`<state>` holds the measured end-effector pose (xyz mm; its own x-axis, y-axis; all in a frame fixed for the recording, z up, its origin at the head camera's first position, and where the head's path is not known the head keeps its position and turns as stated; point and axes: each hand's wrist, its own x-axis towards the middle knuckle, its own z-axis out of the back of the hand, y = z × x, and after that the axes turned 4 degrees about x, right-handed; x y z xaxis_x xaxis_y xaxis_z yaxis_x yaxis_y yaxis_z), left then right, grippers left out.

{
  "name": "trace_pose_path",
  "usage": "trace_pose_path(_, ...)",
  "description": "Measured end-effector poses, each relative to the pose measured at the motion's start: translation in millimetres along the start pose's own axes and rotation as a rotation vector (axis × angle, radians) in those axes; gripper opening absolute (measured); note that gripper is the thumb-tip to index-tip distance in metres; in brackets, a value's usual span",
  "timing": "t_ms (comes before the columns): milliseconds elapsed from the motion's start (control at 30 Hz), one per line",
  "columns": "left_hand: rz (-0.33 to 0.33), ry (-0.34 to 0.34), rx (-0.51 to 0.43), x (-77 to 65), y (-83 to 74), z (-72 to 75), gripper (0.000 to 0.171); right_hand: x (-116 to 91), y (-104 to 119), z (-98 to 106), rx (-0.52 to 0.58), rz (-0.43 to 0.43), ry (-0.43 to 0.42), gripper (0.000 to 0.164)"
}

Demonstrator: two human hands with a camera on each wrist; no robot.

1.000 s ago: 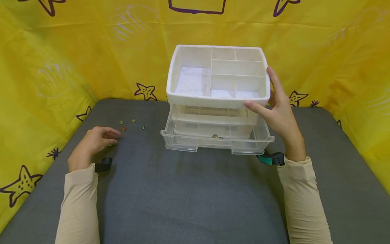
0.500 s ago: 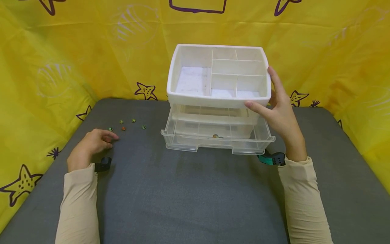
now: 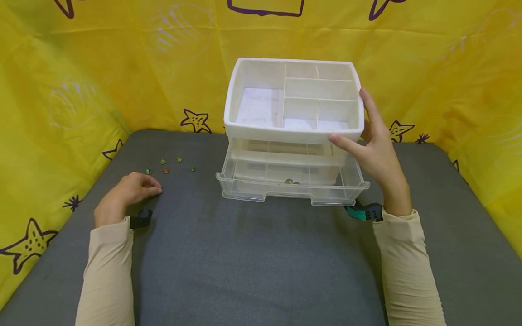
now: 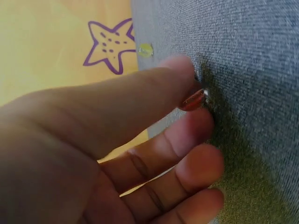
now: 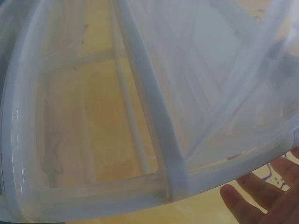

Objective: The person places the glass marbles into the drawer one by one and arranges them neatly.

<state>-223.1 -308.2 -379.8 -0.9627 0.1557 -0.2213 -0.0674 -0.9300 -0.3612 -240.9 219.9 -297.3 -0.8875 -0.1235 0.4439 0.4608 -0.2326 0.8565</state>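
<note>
- The left hand (image 3: 129,192) is working low over the left part of the grey counter (image 3: 261,267); its grip is pinching a glossy reddish piece (image 4: 192,101) between thumb and forefinger.
- The reddish piece is sitting at the fingertips, close to the counter surface; the fingers are hiding part of it.
- Five small round pieces are lying on the counter beyond the left hand: a green piece (image 3: 148,171), two yellow-green pieces (image 3: 179,160), an orange-red piece (image 3: 166,170) and a dark green piece (image 3: 193,169).
- The right hand (image 3: 377,156) is holding the white organizer (image 3: 293,135) at its right front corner; its grip is spanning the corner, with the thumb pressing on the front rim and the fingers lying along the right side.
- The organizer is presenting a top tray divided into compartments of differing size.
- A clear drawer (image 3: 244,190) is projecting forward below the tray.
- An amber piece (image 3: 289,181) is resting inside the drawer, near its front wall.
- A yellow curtain (image 3: 134,68) with starfish drawings is hanging behind the counter.
</note>
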Motion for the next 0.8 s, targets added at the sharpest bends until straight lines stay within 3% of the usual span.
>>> trace_pose_path(600, 0.000, 0.011, 0.002, 5.2, -8.4, -2.0, 0.023, 0, -1, 0, 0.021, 0.004, -0.002, 0.095)
trace_pose_path(800, -0.078, -0.045, 0.004, 7.6, -11.4, -4.5, 0.019, 0, -2, 0, 0.045, 0.000, -0.006, 0.095)
